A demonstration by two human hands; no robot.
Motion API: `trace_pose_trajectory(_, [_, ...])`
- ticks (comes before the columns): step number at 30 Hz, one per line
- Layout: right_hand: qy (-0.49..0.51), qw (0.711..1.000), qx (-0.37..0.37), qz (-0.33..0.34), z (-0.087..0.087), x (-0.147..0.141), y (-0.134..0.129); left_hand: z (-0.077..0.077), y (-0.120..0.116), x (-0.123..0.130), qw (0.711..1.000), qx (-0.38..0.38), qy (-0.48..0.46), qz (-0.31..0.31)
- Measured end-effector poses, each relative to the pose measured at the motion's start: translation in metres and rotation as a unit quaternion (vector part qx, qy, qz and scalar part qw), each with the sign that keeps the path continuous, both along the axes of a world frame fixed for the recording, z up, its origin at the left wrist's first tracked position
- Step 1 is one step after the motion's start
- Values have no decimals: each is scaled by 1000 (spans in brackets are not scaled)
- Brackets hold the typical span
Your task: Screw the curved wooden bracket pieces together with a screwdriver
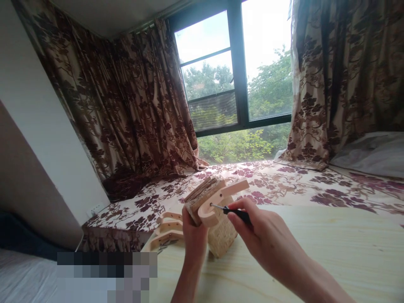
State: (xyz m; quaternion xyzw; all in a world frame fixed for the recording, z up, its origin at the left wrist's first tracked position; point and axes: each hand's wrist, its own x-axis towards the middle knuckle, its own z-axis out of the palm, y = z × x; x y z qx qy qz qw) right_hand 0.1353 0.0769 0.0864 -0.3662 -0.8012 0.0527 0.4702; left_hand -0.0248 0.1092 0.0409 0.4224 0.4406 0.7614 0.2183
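Observation:
My left hand (193, 235) is wrapped round a block-like piece of rough, straw-coloured board (222, 237), holding it tilted above the table. Against its face lies a curved pale wooden piece (208, 214) with a hooked lower end and a straight arm reaching up to the right. Two dark holes or screws show along it. In my right hand (259, 221) is a screwdriver with a black handle (241, 215), gripped between thumb and fingers. Its thin metal shaft meets the wooden piece at the lower hole. The left fingertips are partly hidden behind the board.
Several similar curved wooden pieces (170, 227) lie on the pale wooden tabletop (331, 252), left of my left hand. Behind it, a flowered cloth (284, 185) covers the window ledge. Patterned curtains (148, 105) flank the window, and a white plastic-like bundle (372, 153) sits at right.

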Motion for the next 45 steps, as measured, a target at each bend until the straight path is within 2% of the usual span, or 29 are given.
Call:
trace_pose_trajectory(8, [-61,991,107,59,7,10,2,1,1,1,1000,12,2,13])
trace_pose_trajectory(12, [-19,993,94,67,1,5,6,0,2,0,1000,5,-2,16])
trace_pose_trajectory(16, [46,998,50,12,-3,-2,7,1,1,1,1000,2,-1,16])
trace_pose_trajectory(19, [14,998,62,5,0,0,4,2,1,2,1000,0,1,16])
trace_pose_trajectory(23, [-47,991,117,37,6,5,3,1,1,2,1000,0,7,18])
trace_pose_trajectory(25, [-36,991,128,34,5,5,5,-1,2,1,1000,-1,10,22])
trace_pose_trajectory(29, [65,996,65,-19,0,2,11,-2,3,1,999,-1,15,30])
trace_pose_trajectory(32, [49,998,41,-15,0,1,8,-1,3,0,999,-3,13,37])
trace_pose_trajectory(37, [-34,991,118,55,3,0,0,1,1,-1,999,-17,12,37])
trace_pose_trajectory(39, [-25,989,132,58,1,-3,2,1,0,-1,999,-17,12,34])
trace_pose_trajectory(43, [82,995,61,0,-5,-8,8,-1,1,0,999,-10,12,30])
trace_pose_trajectory(45, [88,996,27,-19,-4,-7,7,-3,2,0,999,-9,16,27])
